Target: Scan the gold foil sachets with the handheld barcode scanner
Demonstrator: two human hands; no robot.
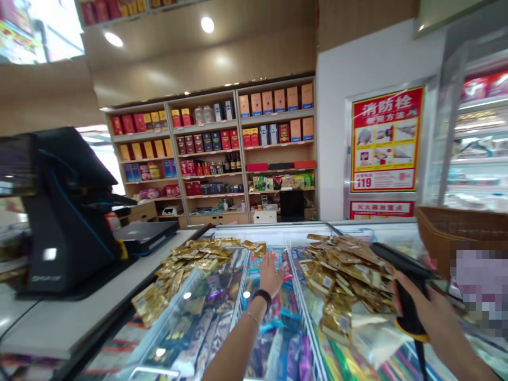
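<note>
My left hand (271,274), with a dark beaded bracelet at the wrist, reaches over the middle of a chest freezer (299,228). Its fingers are stretched out and hold nothing, close to pink and blue ice-cream packets (284,264). My right hand (424,307) grips a black barcode scanner (410,264) with a yellow edge and a cord hanging down. The scanner's head points left, over a heap of gold foil packets (349,267). A second heap of gold packets (190,259) lies on the left part of the freezer, partly on its glass lid (178,312).
White wire dividers (302,307) part the freezer's contents. To the left, a counter (79,317) bears a black checkout terminal (67,222) and a flat black device (146,235). A brown basket (440,225) stands at the right. Shelves with boxes (210,143) line the far wall.
</note>
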